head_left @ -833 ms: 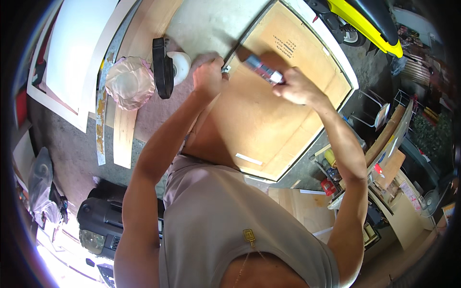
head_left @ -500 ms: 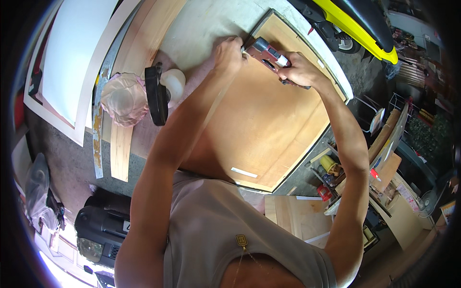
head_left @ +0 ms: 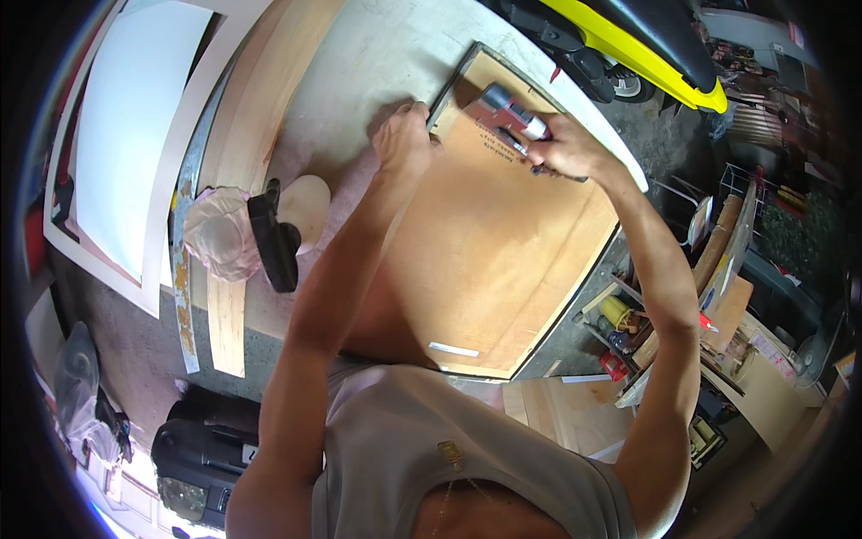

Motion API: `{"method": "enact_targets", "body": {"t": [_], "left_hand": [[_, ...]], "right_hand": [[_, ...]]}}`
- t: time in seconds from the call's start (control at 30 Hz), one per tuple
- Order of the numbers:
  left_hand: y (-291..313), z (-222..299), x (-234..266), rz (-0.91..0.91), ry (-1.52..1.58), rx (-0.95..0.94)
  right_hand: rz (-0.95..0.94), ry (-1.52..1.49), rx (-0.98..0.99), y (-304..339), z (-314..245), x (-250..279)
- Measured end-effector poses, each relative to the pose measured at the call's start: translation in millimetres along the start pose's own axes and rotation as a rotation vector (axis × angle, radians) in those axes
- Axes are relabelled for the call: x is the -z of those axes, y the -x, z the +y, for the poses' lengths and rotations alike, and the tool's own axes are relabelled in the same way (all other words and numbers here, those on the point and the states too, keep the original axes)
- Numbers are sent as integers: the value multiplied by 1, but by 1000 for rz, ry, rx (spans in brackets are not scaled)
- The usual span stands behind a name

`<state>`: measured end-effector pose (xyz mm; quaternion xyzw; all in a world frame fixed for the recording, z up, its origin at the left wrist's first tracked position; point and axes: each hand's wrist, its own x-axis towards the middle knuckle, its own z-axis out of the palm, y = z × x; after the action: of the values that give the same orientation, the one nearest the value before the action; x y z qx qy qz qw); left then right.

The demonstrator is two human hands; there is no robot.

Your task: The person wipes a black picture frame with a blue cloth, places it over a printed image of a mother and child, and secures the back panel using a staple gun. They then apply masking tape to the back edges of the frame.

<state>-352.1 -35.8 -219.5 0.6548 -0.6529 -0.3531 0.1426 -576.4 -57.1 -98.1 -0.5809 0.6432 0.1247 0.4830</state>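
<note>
A large framed panel [head_left: 485,242] lies face down in front of me, with a tan wooden back and a thin dark edge. At its far left edge my left hand [head_left: 406,139] is closed, fingers curled against the dark rim. My right hand [head_left: 570,148] grips a red-brown and grey staple gun [head_left: 510,112] by its handle. The tool is over the far part of the panel, its nose toward the far left corner. Small dark print shows on the board beside the tool. A short white strip [head_left: 453,349] lies on the panel's near end.
On the left lie a rusty metal straightedge [head_left: 184,260], a wooden plank [head_left: 227,328] and a white frame [head_left: 148,292]. A pale cap [head_left: 220,234] and a black-strapped item [head_left: 272,235] sit beside my left arm. Beyond the table stands a yellow and black motorbike [head_left: 628,45]; cluttered shelves are at right.
The staple gun in my right hand has drawn back from the panel's left edge, uncovering print on the board. My left hand has shifted left and nearer along the rim.
</note>
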Motion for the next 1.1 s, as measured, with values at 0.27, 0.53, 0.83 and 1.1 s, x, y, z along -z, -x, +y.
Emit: {"method": "enact_targets", "body": {"t": [0.27, 0.53, 0.83, 1.1], "left_hand": [[-88, 43, -23, 117, 153, -80], [-94, 27, -47, 312, 226, -249], [-78, 27, -51, 592, -94, -554], [52, 145, -37, -670, 277, -105]], "right_hand": [[108, 71, 139, -54, 9, 55], [96, 240, 131, -58, -7, 54], [329, -400, 2, 14, 34, -22], [530, -1125, 418, 62, 133, -145]]}}
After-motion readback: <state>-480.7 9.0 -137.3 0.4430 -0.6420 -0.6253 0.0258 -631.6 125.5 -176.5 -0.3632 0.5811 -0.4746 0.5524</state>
